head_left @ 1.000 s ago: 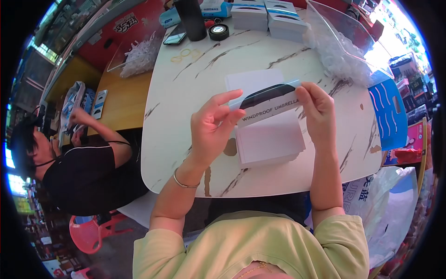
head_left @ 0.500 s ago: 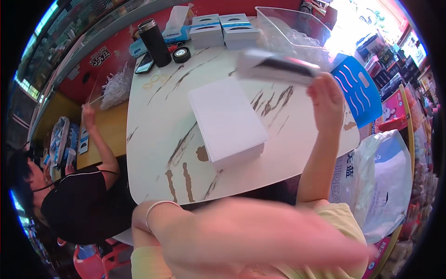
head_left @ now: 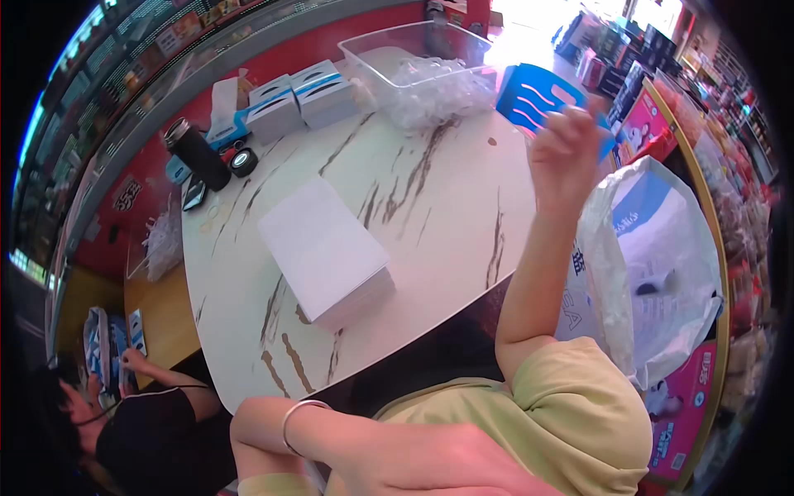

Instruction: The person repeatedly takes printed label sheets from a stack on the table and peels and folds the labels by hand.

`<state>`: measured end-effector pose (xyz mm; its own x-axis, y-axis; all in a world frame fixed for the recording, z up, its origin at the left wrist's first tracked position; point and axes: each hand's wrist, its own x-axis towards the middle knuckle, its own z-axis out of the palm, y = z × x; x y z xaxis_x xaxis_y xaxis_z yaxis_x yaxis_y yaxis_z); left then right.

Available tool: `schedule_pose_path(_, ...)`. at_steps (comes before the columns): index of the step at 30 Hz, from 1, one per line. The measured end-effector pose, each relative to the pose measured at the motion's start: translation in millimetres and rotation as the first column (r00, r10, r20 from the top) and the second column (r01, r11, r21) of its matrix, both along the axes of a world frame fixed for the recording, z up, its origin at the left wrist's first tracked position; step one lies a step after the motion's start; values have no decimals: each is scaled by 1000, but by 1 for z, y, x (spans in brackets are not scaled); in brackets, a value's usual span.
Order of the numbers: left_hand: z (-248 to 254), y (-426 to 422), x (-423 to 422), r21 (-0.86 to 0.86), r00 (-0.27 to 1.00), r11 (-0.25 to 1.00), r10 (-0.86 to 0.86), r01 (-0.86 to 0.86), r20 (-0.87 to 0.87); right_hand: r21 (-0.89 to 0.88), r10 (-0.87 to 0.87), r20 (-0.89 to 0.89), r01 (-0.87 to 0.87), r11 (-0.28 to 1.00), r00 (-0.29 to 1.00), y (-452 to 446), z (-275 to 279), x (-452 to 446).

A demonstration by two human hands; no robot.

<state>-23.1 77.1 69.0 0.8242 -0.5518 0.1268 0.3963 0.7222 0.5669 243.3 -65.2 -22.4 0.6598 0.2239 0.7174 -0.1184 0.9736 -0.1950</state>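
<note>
Right hand [head_left: 569,142] shifted past marbled table [head_left: 447,240], loosely unclenched; left hand [head_left: 447,465], grip unclear; white bag [head_left: 680,223] nearby.

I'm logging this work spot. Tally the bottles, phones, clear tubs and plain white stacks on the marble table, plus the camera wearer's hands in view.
Bottle: 1
Phone: 1
Clear tub: 1
White stack: 1
Hands: 2 (left hand, right hand)
Total: 6
</note>
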Motion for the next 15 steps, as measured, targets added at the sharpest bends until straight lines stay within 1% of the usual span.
schedule_pose_path(1, -22, 8, 15, 194, 905, 980, -40, -48, 423, -218, -151, 2, 148, 965, 989, 11, -5, -2)
schedule_pose_path(2, -39, 16, 25, 339, 646, 924, -151, -177, 749, -480, -294, 169, 339, 809, 941, 25, -6, -8)
schedule_pose_path(3, -44, 27, 30, 410, 586, 825, -122, -389, 801, -657, -352, 368, 509, 556, 861, 39, -4, -15)
schedule_pose_path(4, -47, 40, 32, 452, 524, 670, -109, -590, 845, -687, -230, 539, 580, 437, 811, 53, -3, -22)
schedule_pose_path(5, -49, 53, 32, 479, 568, 547, -8, -687, 823, -679, -66, 674, 653, 336, 735, 68, -2, -31)
schedule_pose_path(6, -54, 68, 32, 505, 597, 416, 124, -756, 792, -579, 102, 811, 766, 281, 576, 80, 2, -40)
schedule_pose_path(7, -64, 88, 32, 577, 656, 315, 299, -754, 693, -524, 180, 851, 780, 341, 493, 94, -1, -50)
schedule_pose_path(8, -74, 106, 40, 525, 499, -22, 280, -851, 820, -467, 245, 884, 787, 403, 399, 107, -5, -60)
schedule_pose_path(9, -85, 126, 46, 497, 435, -173, 301, -850, 849, -408, 326, 900, 826, 390, 290, 115, -10, -68)
schedule_pose_path(10, -95, 143, 51, 463, 373, -316, 306, -828, 876, -385, 375, 894, 846, 369, 243, 120, -13, -76)
schedule_pose_path(11, -107, 157, 54, 469, 350, -327, 361, -821, 864, -354, 419, 887, 869, 346, 194, 124, -16, -82)
schedule_pose_path(12, -116, 168, 55, 475, 327, -334, 413, -814, 850, -354, 483, 858, 881, 314, 172, 127, -16, -85)
schedule_pose_path(13, -121, 176, 53, 504, 362, -387, 384, -772, 849, -358, 488, 858, 870, 338, 164, 131, -15, -86)
schedule_pose_path(15, -133, 184, 52, 508, 399, -419, 324, -753, 858, -403, 557, 804, 880, 253, 207, 138, -16, -87)
